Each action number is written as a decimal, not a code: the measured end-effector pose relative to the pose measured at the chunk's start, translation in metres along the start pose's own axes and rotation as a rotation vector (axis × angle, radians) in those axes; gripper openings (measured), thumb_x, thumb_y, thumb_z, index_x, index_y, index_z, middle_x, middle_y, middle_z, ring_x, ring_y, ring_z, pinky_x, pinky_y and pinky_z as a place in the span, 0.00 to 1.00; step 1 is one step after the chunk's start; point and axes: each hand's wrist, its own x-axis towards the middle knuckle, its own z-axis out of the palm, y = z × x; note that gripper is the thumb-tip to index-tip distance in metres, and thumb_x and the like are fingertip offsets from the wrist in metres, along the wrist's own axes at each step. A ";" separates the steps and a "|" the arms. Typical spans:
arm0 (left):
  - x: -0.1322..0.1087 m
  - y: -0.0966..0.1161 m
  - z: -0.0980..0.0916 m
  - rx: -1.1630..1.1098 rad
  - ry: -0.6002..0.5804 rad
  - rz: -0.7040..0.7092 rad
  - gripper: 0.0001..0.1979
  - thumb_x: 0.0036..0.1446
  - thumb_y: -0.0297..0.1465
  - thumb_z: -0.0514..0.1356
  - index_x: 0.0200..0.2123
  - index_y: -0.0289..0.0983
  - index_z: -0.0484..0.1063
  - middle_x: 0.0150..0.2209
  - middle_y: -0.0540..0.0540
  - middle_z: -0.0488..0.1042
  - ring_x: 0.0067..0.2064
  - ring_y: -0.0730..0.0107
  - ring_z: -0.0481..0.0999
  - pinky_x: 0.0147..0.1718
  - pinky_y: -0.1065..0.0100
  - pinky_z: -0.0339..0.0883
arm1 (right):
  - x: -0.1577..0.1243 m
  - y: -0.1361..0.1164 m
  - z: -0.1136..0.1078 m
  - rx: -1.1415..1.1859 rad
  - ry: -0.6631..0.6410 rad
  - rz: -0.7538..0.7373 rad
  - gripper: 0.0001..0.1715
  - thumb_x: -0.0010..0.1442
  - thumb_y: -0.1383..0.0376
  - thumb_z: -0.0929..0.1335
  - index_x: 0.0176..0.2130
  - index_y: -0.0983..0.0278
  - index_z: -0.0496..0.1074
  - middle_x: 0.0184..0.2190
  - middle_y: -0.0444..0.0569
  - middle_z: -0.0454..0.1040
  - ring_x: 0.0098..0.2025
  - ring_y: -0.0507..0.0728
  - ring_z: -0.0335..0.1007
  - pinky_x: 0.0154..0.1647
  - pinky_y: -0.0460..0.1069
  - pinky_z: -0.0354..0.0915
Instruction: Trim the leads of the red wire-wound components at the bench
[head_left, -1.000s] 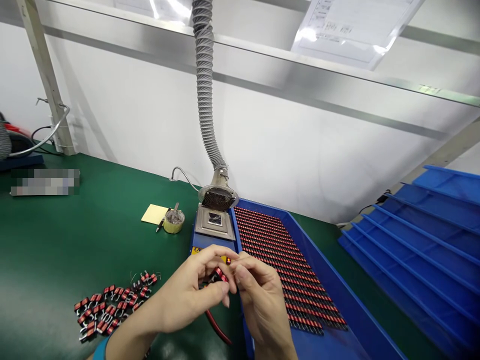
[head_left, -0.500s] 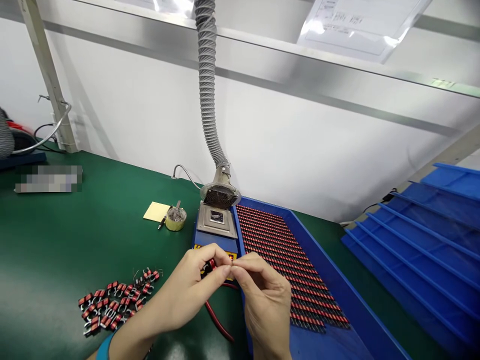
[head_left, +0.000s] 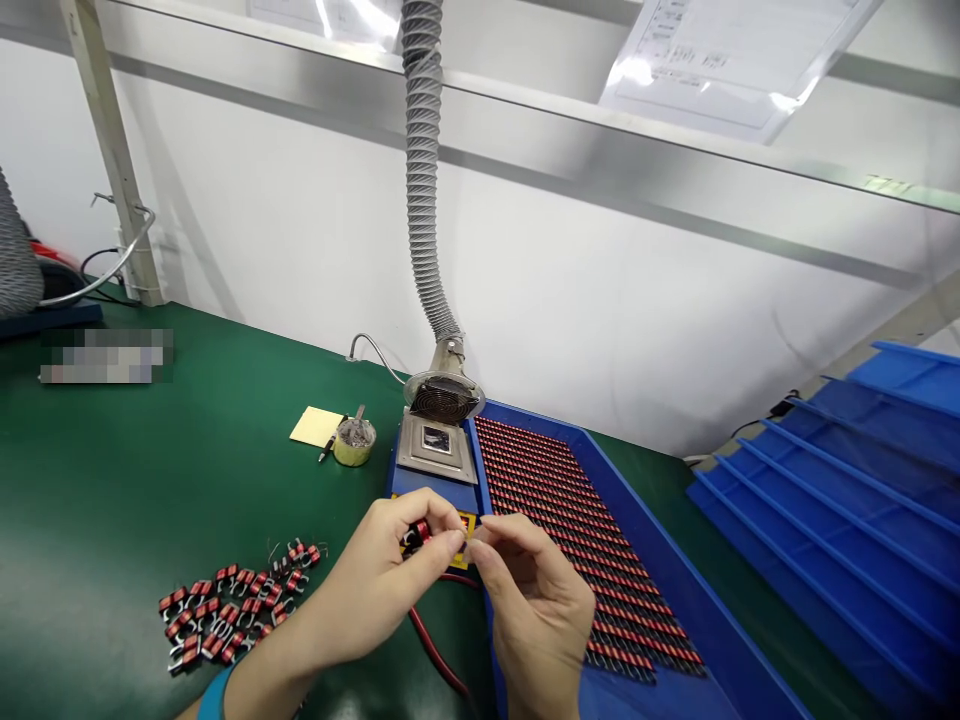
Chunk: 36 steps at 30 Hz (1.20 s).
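Coils wound in red wire, with bare wire ends, show inside the curled fingers of my left hand (head_left: 375, 575); one red coil (head_left: 421, 530) is partly hidden there. Its thumb and forefinger are pinched together at the tips. My right hand (head_left: 536, 600) is right beside them, thumb and forefinger bent close together; whatever is between these tips is too small to make out. Both hands are above the front of a blue solder pot (head_left: 437, 445) with a metal top. Several similar coils (head_left: 225, 615) lie in a loose pile left of my left forearm.
A blue tray (head_left: 637, 520) with rows of red-and-black coils stands at the right. Farther right are stacked blue trays (head_left: 847, 520). A fume hose (head_left: 424, 190) hangs over the pot. A small round tub (head_left: 354, 442), a pen and a yellow notepad (head_left: 315, 426) lie left; a red cable (head_left: 435, 650) runs below.
My right hand has shifted slightly right and its fingertips have come a little away from the left ones. The left hand stays almost in place. The view has tilted slightly.
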 end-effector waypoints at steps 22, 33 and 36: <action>0.000 0.002 -0.003 -0.046 -0.009 -0.025 0.09 0.59 0.34 0.54 0.29 0.36 0.66 0.27 0.54 0.64 0.30 0.77 0.62 0.30 0.75 0.58 | 0.003 -0.010 -0.003 -0.169 -0.008 -0.199 0.05 0.50 0.70 0.70 0.29 0.60 0.72 0.25 0.46 0.74 0.30 0.56 0.71 0.29 0.50 0.67; -0.001 0.001 -0.004 0.111 -0.031 0.045 0.09 0.60 0.33 0.52 0.30 0.37 0.67 0.25 0.55 0.66 0.29 0.78 0.64 0.30 0.75 0.57 | 0.008 -0.007 -0.020 -0.290 -0.230 -0.238 0.15 0.57 0.69 0.66 0.44 0.57 0.72 0.34 0.47 0.78 0.35 0.55 0.74 0.33 0.49 0.69; -0.002 0.001 -0.004 0.264 -0.035 0.094 0.09 0.61 0.32 0.51 0.30 0.37 0.66 0.26 0.55 0.68 0.29 0.77 0.65 0.30 0.74 0.58 | 0.010 -0.009 -0.017 -0.368 -0.238 -0.327 0.11 0.57 0.70 0.66 0.40 0.58 0.72 0.32 0.45 0.77 0.33 0.54 0.73 0.34 0.48 0.67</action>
